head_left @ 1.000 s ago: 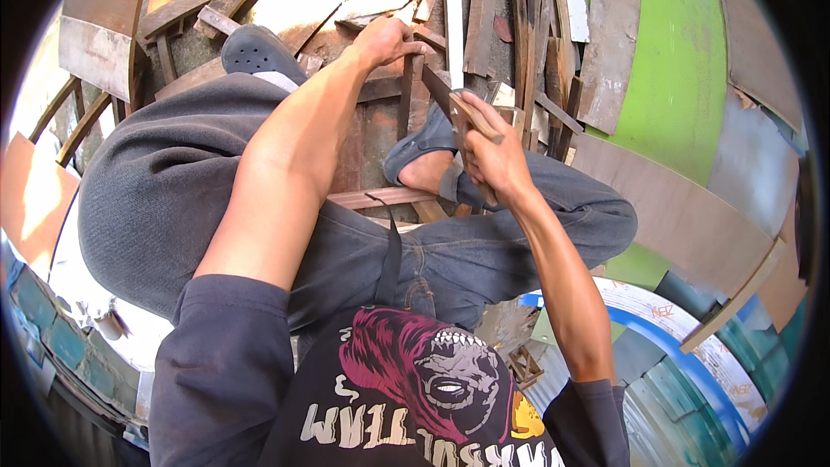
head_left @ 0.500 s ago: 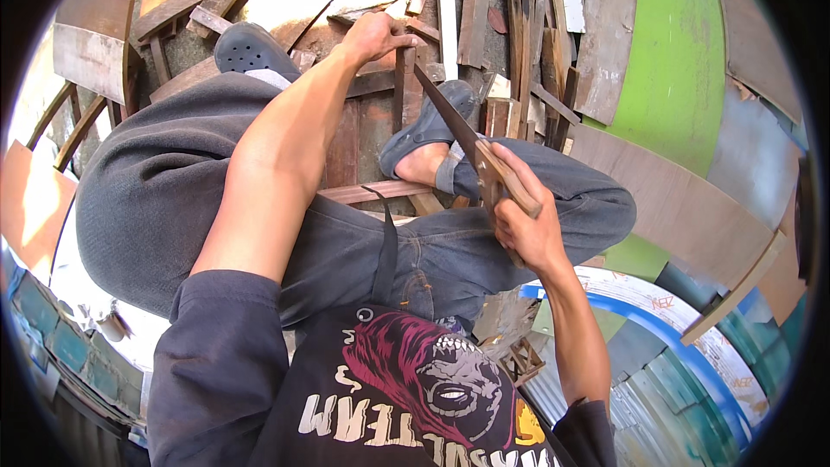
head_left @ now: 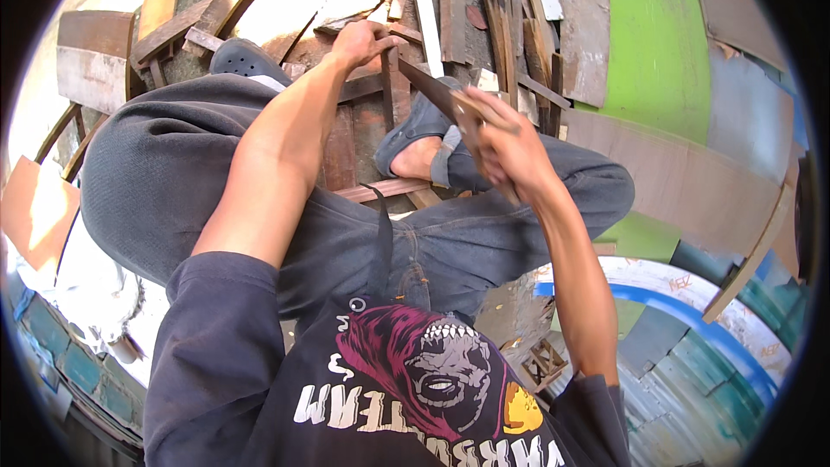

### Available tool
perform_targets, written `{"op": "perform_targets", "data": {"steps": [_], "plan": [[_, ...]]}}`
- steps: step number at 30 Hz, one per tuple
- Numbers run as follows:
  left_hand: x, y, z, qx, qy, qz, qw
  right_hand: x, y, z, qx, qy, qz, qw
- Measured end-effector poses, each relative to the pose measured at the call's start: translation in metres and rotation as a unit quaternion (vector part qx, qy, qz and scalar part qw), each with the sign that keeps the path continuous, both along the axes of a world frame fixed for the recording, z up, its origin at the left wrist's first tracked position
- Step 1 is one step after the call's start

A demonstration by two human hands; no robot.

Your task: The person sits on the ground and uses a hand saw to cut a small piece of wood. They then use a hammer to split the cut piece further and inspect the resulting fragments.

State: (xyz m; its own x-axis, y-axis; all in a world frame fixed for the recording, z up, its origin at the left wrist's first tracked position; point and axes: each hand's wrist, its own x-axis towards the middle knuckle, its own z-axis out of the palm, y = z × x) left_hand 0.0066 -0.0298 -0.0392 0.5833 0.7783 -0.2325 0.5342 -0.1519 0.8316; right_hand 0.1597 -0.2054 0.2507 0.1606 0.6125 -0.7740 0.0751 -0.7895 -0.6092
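Note:
My right hand is wrapped round the wooden handle of a handsaw. Its dark blade slants up and to the left, with the tip end against an upright brown wooden board. My left hand grips the top of that board, fingers closed over its upper end close to the blade. The board stands between my feet, just left of a dark clog on my right foot. Where the blade meets the wood is too small to make out.
Scrap boards and strips lie around my feet, among them a white strip and long dark planks. A green panel lies at the right. A reddish wooden strip crosses before my lap. My other clog rests at the left.
My right hand has pushed the saw forward and up to the left, its handle now nearer the board. My left hand stays on the board; the whole view has shifted slightly.

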Motion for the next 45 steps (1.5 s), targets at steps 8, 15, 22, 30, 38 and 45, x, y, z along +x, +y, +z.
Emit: {"op": "perform_targets", "data": {"steps": [8, 15, 22, 30, 38, 45], "plan": [[0.003, -0.003, 0.005, -0.001, 0.03, 0.026, 0.999, -0.014, -0.043, 0.025, 0.032, -0.03, 0.015, 0.999], [0.016, -0.025, -0.01, -0.104, -0.077, 0.102, 0.986, 0.001, -0.132, 0.145, 0.08, -0.065, -0.116, 0.988], [0.023, -0.037, -0.047, -0.206, -0.131, 0.144, 0.959, 0.009, -0.133, 0.121, 0.171, -0.106, -0.181, 0.963], [0.054, -0.076, 0.041, -0.041, -0.028, 0.198, 0.979, 0.046, -0.098, 0.027, 0.197, -0.086, -0.226, 0.95], [0.087, -0.119, 0.148, 0.236, -0.222, 0.064, 0.944, 0.071, -0.076, -0.042, 0.384, -0.287, -0.108, 0.871], [0.088, -0.142, 0.195, 0.419, -0.322, -0.012, 0.849, 0.058, -0.084, -0.032, 0.438, -0.261, -0.107, 0.854]]}}
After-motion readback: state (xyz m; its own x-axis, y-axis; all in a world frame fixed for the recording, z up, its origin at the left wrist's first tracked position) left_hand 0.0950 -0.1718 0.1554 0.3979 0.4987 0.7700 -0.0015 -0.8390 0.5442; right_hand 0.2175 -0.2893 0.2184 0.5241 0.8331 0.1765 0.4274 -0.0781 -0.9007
